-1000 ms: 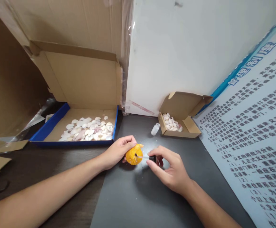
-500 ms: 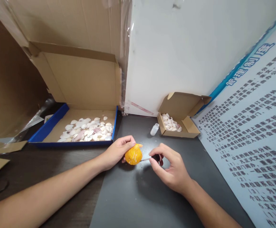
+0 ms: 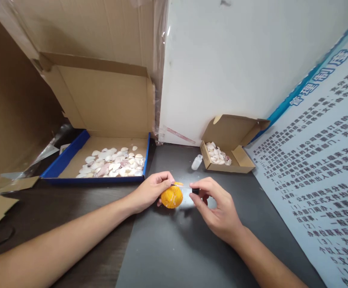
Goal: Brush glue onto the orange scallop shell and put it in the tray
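Observation:
My left hand (image 3: 156,190) is closed on the edge of an orange, ribbed scallop shell (image 3: 172,197) with whitish streaks, thumb on top. In my right hand (image 3: 214,204), thumb and fingers pinch the black cap of a thin applicator brush (image 3: 195,191). The brush points left, its dark tip at the shell's upper edge close to my left thumb; whether it touches is hard to tell. Beyond the hands, a small whitish bottle (image 3: 197,162) without a cap stands on the dark table.
At the left lies an open blue-edged cardboard box (image 3: 72,170) holding many pale shells (image 3: 110,162). A smaller open carton (image 3: 230,166) with shells stands at the back right. A white board (image 3: 215,72) rises behind, and a printed sheet (image 3: 311,160) slopes along the right.
The brush tip has moved from the shell's lower right side to its upper edge, and more of the black cap shows. The shell stays in my left hand.

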The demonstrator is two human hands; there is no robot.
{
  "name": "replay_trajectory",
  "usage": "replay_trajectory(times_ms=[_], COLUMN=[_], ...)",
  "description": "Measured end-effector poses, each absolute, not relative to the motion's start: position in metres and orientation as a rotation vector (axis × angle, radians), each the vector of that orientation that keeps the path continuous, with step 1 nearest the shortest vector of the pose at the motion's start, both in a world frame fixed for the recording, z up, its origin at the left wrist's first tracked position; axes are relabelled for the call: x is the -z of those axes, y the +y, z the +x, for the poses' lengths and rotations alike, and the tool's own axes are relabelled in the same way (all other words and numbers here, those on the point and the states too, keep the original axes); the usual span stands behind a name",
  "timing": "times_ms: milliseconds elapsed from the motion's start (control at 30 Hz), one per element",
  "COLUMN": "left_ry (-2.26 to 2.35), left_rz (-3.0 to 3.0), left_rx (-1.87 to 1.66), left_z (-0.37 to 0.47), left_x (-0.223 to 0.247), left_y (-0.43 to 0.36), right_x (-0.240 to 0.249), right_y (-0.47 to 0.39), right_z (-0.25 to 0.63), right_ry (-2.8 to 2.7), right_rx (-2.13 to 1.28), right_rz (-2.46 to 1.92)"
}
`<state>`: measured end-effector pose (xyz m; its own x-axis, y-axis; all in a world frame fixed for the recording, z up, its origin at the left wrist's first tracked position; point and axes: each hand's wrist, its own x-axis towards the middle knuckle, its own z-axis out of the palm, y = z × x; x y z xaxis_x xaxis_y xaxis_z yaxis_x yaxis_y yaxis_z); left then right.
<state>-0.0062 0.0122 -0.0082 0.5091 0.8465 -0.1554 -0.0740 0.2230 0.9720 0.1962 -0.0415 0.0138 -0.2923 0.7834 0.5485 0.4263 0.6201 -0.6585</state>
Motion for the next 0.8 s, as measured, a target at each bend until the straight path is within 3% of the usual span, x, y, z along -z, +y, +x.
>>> replay_trajectory(times_ms=[800], left_ry=[0.819], left_rz=[1.169], left_rx=[-0.778], left_z=[-0.0061], left_x=[0.0073], left_y=[0.0110], right_x=[-0.0176], right_y=[-0.0425], right_z=[0.1948], right_ry=[-1.990], right_rx=[-0.399], right_rz=[-1.002])
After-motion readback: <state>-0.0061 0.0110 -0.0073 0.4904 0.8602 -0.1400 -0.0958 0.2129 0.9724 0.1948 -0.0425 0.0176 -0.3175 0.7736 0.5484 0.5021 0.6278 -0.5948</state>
